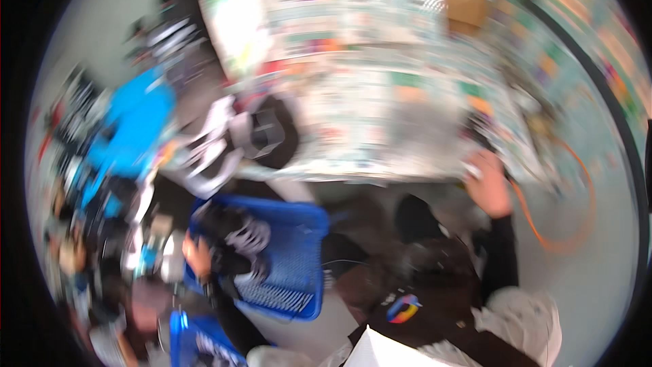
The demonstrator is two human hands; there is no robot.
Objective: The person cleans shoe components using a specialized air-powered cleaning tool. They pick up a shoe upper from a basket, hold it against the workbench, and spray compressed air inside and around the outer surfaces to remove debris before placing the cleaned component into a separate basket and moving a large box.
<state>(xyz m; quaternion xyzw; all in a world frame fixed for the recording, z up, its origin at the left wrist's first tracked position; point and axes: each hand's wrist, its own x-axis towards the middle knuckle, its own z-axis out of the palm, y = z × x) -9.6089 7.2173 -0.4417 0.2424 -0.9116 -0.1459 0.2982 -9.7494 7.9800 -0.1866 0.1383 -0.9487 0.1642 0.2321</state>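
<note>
The whole picture is smeared by motion. My left hand [197,255] sits on the left rim of a blue plastic basket [293,258] and seems to grip it. Inside the basket lies a dark item with white stripes [239,236]. My right hand [487,185], in a black sleeve, is raised to the near edge of a table [380,163] covered with printed paper sheets. Its fingertips are at a small white thing [473,170]; the blur hides whether they hold it.
A second blue basket [197,346] is at the lower left. A bright blue cloth [136,129] and black-and-white items [251,137] lie in a cluttered pile at the left. An orange cable [574,217] loops over the floor at the right.
</note>
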